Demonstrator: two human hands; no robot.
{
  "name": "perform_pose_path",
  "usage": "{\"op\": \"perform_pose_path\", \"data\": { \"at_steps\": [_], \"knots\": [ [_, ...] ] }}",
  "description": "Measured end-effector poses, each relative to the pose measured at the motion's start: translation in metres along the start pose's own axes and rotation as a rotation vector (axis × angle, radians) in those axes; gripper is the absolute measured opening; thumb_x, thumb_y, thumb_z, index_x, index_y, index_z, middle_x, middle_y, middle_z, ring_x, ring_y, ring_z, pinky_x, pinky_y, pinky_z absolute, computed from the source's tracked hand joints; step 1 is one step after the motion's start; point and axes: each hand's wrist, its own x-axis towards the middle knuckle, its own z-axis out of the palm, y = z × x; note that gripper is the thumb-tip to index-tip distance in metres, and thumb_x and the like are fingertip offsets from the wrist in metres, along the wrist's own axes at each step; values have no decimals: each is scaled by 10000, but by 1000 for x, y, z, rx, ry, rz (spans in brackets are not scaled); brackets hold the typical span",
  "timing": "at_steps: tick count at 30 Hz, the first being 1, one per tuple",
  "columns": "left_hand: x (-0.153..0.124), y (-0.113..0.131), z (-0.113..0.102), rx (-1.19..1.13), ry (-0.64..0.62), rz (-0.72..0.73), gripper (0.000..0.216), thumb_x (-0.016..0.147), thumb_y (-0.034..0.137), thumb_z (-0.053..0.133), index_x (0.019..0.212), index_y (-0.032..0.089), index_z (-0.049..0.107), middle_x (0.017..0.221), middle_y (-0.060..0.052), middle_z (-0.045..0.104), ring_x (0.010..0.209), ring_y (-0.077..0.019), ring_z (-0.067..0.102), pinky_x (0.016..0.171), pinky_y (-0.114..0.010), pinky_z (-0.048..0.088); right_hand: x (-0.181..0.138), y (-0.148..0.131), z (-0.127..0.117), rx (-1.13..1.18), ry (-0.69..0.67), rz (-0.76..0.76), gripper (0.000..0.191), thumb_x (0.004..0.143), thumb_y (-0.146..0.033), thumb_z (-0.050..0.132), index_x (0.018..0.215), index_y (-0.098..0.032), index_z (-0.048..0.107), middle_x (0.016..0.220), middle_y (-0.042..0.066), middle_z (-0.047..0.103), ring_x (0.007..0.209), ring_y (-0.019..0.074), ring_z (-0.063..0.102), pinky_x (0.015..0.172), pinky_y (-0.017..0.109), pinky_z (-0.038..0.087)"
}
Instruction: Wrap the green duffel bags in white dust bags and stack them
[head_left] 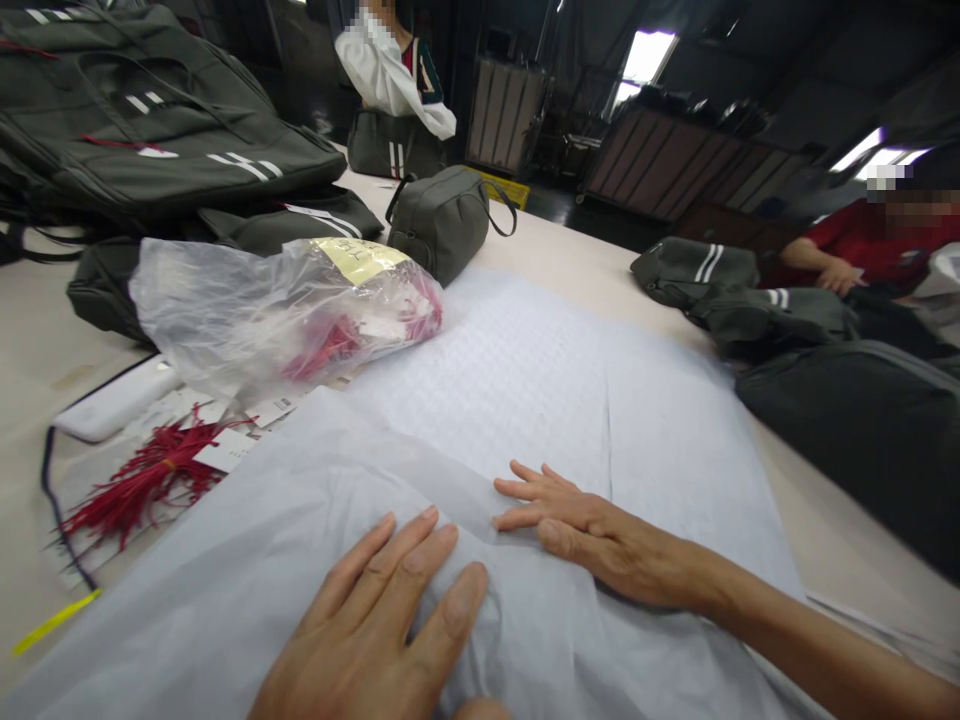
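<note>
A thin, whitish sheet [225,570] lies wrinkled over the near side of the table, under both of my hands. My left hand [382,620] rests palm down on it at the bottom middle, fingers stretched out. To its right and a little farther off, my right hand [592,525] lies flat with fingers spread, pressing on the sheet. Beyond the fingertips a smoother whitish layer [525,350] with a faint texture and a crease spreads across the table. Whether the two layers are one piece, I cannot tell.
At left are a clear plastic bag [225,290] of red-stringed tags, a red string bundle [161,465] and a white device [116,400]. Dark green bags [150,120] are piled behind; more dark bags [862,420] lie right. Two people [885,240] are across the table.
</note>
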Motion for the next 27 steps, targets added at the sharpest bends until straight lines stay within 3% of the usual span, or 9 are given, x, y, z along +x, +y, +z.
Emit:
{"op": "perform_pose_path", "data": {
  "at_steps": [3, 7, 10, 12, 15, 18, 22, 24, 27],
  "knots": [
    [1, 1, 0, 12, 25, 8, 518, 886, 675, 450, 1178, 281, 617, 1209, -49, 672, 1261, -211, 536, 1199, -380, 251, 7, 8, -6, -165, 11, -80, 430, 1017, -488, 307, 1320, -348, 577, 1578, 6, 314, 1494, 263, 110, 1191, 587, -14],
    [1, -1, 4, 19, 57, 25, 521, 878, 691, 447, 1148, 283, 626, 1190, -40, 677, 1236, -198, 553, 1208, -366, 215, 13, 25, -18, -546, 68, -315, 378, 991, -439, 441, 1324, -325, 577, 1539, 39, 391, 1473, 260, 209, 1203, 561, -6],
    [1, -3, 5, 21, 56, 32, 529, 875, 688, 456, 1147, 271, 635, 1198, -46, 671, 1232, -204, 555, 1216, -370, 189, 16, 42, -31, -679, 116, -324, 336, 982, -437, 465, 1240, -320, 646, 1484, 38, 474, 1454, 265, 266, 1205, 569, 48],
    [2, -2, 4, 26, 80, 61, 530, 874, 684, 461, 1152, 269, 639, 1194, -47, 672, 1231, -208, 557, 1217, -371, 189, 20, 46, -39, -636, 211, -204, 381, 980, -486, 445, 1261, -309, 631, 1476, 53, 483, 1450, 277, 274, 1198, 593, 73],
    [3, 0, 0, 9, 57, 27, 521, 883, 675, 454, 1155, 269, 634, 1197, -52, 671, 1238, -212, 556, 1208, -380, 227, 30, 30, -41, -383, 309, -16, 554, 971, -582, 380, 1435, -286, 446, 1548, 63, 365, 1463, 274, 240, 1203, 573, 133],
    [2, 1, -1, 2, 11, -7, 525, 885, 675, 449, 1169, 269, 621, 1214, -60, 666, 1242, -222, 555, 1189, -393, 278, 46, 3, -31, -120, 138, 18, 666, 934, -639, 415, 1497, -299, 314, 1582, 24, 290, 1459, 257, 249, 1209, 491, 202],
    [1, -4, 2, 44, 76, 82, 522, 876, 639, 480, 1203, 252, 608, 1233, -65, 660, 1220, -233, 568, 1168, -389, 318, 63, -12, -18, -16, -205, 142, 754, 811, -683, 589, 1435, -287, 437, 1519, 41, 413, 1407, 294, 358, 1190, 487, 249],
    [3, -6, 0, 64, 120, 95, 504, 873, 595, 497, 1206, 234, 610, 1233, -73, 662, 1199, -239, 580, 1144, -380, 348, 65, -11, -16, -11, -190, 226, 755, 810, -696, 576, 1428, -282, 447, 1518, 50, 411, 1410, 306, 349, 1184, 511, 244],
    [10, -3, -8, 84, 97, 86, 479, 862, 560, 523, 1186, 220, 621, 1213, -83, 678, 1138, -244, 617, 1043, -362, 451, 63, -7, -15, 41, -129, 135, 693, 830, -671, 573, 1422, -334, 443, 1527, 3, 401, 1419, 276, 339, 1179, 474, 267]
  ]
}}
